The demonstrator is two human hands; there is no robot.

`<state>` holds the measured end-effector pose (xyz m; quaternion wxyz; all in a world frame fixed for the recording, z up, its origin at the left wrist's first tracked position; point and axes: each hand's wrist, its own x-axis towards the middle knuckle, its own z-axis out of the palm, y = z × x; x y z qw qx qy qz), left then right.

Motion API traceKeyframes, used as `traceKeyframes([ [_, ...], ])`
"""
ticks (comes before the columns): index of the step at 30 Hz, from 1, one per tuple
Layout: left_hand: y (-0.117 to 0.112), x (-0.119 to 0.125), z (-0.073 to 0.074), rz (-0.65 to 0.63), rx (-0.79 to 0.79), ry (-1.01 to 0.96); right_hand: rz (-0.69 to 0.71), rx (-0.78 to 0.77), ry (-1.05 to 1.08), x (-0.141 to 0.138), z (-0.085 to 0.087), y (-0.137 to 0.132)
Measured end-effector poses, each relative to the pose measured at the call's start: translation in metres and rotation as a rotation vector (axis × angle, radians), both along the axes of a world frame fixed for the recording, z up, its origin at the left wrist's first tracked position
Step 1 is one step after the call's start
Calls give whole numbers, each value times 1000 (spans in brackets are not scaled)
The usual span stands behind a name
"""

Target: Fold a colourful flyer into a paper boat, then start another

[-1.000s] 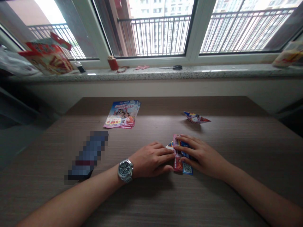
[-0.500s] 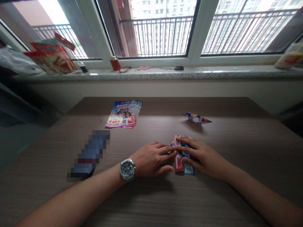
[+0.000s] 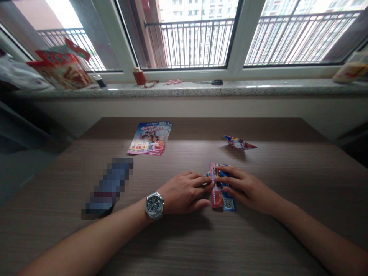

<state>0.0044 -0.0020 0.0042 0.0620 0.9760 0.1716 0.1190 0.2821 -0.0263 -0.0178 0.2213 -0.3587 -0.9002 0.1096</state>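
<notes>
Head-worn view, facing forward and down over the hands (image 3: 184, 193) toward the window (image 3: 240, 38)

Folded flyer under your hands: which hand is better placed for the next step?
Probably your right hand: its fingers lie across the folded flyer, so it already covers the paper. Your left hand, with the wristwatch, only meets the flyer's edge.

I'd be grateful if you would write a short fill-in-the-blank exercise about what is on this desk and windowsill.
The watch is on the ____ wrist. The folded leaflet lies between the two ____. The flyers show the price ____. The scissors lie on the ____.

Missing words: left; hands; 89.9; windowsill.
</notes>
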Motion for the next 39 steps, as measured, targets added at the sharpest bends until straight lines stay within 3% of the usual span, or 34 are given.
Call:
traceKeyframes([
  [19, 1, 0, 1, -11, -47, -2, -18, 15, 24, 1, -4, 1],
  [26, -1, 1, 0, 22, -73, 56, -27, -56, 51, 0, -3, 0],
  [39, -4, 2, -2, 45, -50, 42, -194, -134, 261, -14, -3, 7],
])
